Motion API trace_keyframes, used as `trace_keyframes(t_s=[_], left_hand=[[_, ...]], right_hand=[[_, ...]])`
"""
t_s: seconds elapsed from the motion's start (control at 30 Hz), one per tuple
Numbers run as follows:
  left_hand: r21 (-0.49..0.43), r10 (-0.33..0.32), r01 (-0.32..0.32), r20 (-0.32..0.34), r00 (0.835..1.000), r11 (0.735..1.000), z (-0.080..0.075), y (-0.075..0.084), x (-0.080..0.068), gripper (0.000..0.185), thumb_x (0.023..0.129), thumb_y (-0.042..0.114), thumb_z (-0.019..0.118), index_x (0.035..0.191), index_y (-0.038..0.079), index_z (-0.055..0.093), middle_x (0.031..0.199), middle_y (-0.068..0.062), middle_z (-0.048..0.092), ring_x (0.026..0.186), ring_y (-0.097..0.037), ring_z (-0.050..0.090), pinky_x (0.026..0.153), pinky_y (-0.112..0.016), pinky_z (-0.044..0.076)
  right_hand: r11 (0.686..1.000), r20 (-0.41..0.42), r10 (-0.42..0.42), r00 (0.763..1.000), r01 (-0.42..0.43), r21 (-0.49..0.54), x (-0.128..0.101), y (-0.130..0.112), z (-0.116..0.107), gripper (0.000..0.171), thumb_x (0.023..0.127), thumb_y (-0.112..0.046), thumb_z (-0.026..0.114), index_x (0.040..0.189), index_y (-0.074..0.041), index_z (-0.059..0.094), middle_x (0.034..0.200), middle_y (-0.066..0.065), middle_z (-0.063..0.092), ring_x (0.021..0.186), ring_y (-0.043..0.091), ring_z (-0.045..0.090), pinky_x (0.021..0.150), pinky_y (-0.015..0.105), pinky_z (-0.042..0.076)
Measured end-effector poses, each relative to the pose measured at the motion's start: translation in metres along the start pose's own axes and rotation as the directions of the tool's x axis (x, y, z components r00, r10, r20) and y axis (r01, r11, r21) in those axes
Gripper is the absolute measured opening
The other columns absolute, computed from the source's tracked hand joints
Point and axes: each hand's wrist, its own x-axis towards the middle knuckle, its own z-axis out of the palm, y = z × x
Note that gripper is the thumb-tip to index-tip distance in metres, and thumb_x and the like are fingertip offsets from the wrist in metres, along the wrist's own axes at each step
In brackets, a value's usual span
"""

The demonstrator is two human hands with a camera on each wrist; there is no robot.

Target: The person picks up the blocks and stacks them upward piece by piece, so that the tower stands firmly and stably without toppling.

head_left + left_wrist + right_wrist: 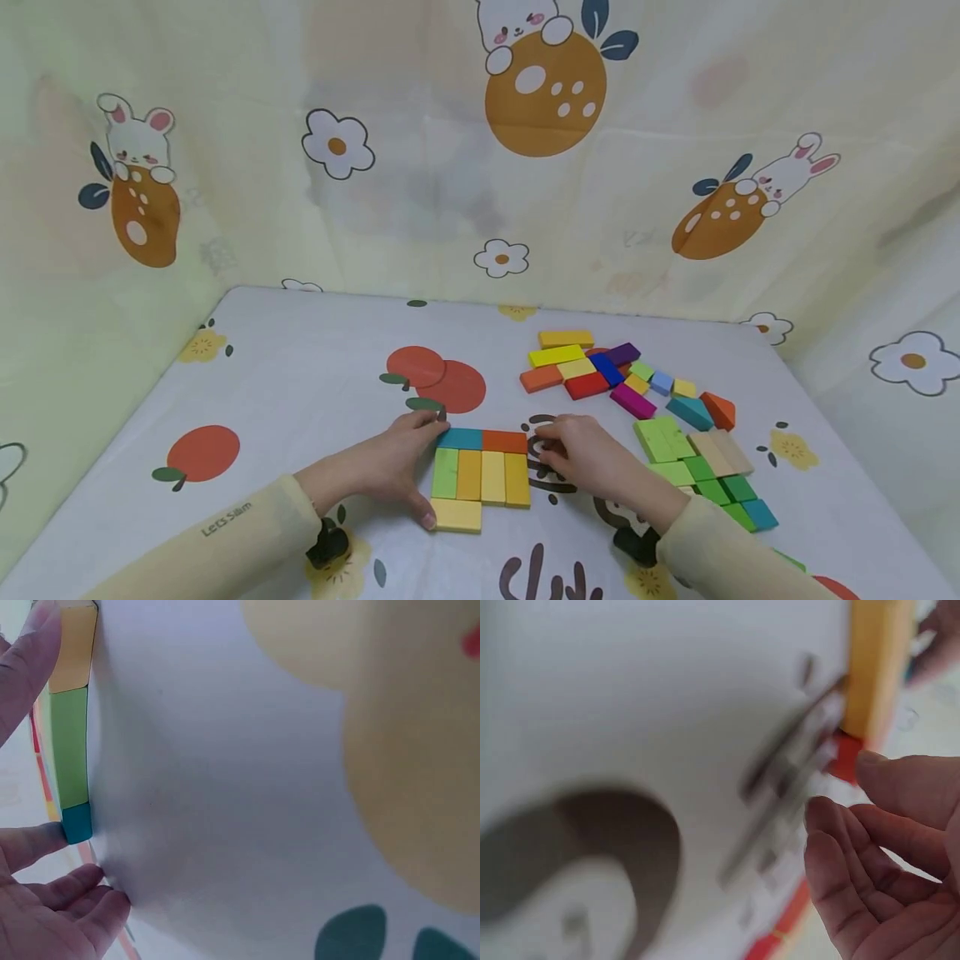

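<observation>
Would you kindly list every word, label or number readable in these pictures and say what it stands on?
"Let's Slim": small dark print on the left sleeve; the reading is unsure.
Dark brush-like marks on the tablecloth by the right hand: partly hidden and cut off, not readable.
Coloured blocks: no text visible.

Pale cream left sleeve (225,533): small dark lettering, reads roughly "Let's Slim", though the print is tiny and the middle letters are unsure. White printed fabric table cover (300,383): large dark brush-style characters at near edge, partly under the hands, not legible.
</observation>
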Motion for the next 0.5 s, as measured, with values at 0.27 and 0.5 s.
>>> trace_keyframes(t_s=[0.27,0.5], left_hand=[[-0.001,0.014,-0.014,-0.002,1.0,1.0,-0.001,0.001,0.0,0.116,0.062,0.039,0.099,0.155,0.003,0.04,0.163,-0.019,0.03,0.15,-0.036,0.03,0.119,-0.054,0.039],[0.001,0.005,-0.005,0.006,1.0,1.0,0.001,-0.001,0.002,0.116,0.062,0.04,0.098,0.155,0.004,0.04,0.164,-0.018,0.03,0.15,-0.036,0.03,0.119,-0.054,0.04]], right_hand=[[0.998,-0.077,-0.01,0.997,0.006,-0.058,-0.064,0.058,-0.044,0.029,0.088,-0.017,0.08,0.116,-0.01,0.076,0.096,-0.005,0.073,0.084,0.007,0.061,0.069,0.022,0.056],[0.989,-0.046,0.15,0.988,-0.15,-0.014,-0.121,0.124,-0.041,0.024,0.089,-0.025,0.079,0.111,-0.015,0.076,0.09,-0.012,0.066,0.079,0.002,0.052,0.065,0.017,0.05]])
